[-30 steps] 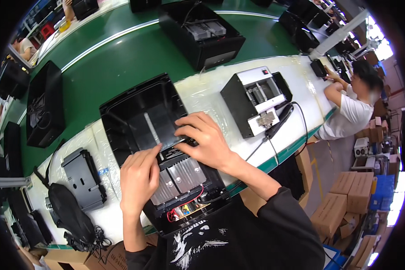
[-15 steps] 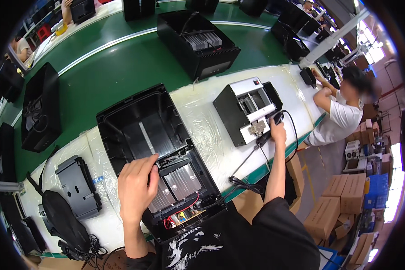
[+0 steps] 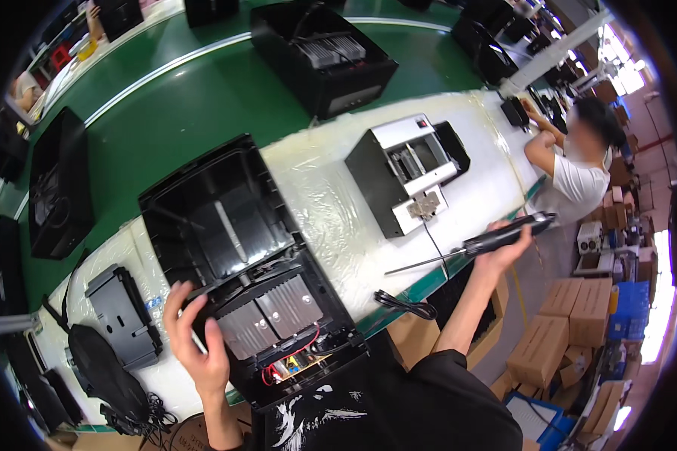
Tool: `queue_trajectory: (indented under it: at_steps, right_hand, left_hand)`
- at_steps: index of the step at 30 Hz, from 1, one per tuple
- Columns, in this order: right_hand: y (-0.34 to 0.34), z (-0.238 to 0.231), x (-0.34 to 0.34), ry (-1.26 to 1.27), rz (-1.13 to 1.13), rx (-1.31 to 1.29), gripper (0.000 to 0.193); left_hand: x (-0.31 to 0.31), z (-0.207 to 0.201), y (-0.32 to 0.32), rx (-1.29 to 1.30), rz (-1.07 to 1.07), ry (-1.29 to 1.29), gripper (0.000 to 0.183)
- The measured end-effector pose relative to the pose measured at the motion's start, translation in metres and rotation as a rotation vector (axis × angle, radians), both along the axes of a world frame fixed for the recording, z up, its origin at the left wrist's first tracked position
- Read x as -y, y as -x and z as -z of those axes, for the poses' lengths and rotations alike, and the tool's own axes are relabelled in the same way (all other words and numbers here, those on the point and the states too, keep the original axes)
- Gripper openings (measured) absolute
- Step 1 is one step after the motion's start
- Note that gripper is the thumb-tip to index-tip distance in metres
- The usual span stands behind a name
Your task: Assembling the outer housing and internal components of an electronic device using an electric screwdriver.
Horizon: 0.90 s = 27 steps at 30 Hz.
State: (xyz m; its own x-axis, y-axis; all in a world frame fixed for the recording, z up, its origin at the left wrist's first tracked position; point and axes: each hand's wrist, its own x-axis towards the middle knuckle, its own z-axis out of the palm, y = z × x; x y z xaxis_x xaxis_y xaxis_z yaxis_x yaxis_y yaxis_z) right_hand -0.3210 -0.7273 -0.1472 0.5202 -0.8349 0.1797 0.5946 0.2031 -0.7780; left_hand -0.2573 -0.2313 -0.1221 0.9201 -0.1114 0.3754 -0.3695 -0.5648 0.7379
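Observation:
My right hand (image 3: 502,254) grips a black electric screwdriver (image 3: 483,242) above the bench's front edge, its long thin bit aimed left toward a large black plastic housing (image 3: 171,225). That housing lies in front of me, with silver finned heat sinks (image 3: 292,304) in its near half. Below them sit a small circuit board (image 3: 297,370) and red wires. At the housing's left edge is my left hand (image 3: 197,347), fingers apart and holding nothing; whether the fingertips touch the rim I cannot tell. A screw feeder (image 3: 376,180) with a silver top stands right of the housing.
A coiled black cable (image 3: 405,304) hangs at the bench edge. Left are a grey-black plastic panel (image 3: 124,316) and a black bag-like item (image 3: 101,368). More black housings (image 3: 320,60) sit on the green conveyor (image 3: 195,105). A co-worker (image 3: 579,161) is at the right, near cardboard boxes (image 3: 538,353).
My right hand has lifted the screwdriver away from the screw feeder, rightward and nearer me. My left hand has moved from above the heat sinks to the housing's left edge, its fingers spreading.

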Motion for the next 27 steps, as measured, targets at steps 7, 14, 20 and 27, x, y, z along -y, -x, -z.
queue_trajectory:
  at_steps: [7,14,20,27]
  right_hand:
    - [0.002,-0.128,-0.054,0.336,-0.066,0.347,0.041]
    - [-0.013,-0.129,-0.080,0.780,0.222,0.368,0.066]
    - [-0.021,-0.118,-0.089,0.789,0.135,0.355,0.071]
    - [-0.034,-0.113,-0.081,0.765,-0.101,0.359,0.074]
  left_hand:
    - [0.009,0.015,0.035,-0.423,-0.237,0.566,0.076]
    - [0.013,0.017,0.033,-0.420,-0.341,0.653,0.083]
    - [0.020,0.017,0.032,-0.410,-0.397,0.631,0.087]
    - [0.039,0.017,0.017,-0.373,-0.354,0.667,0.086]
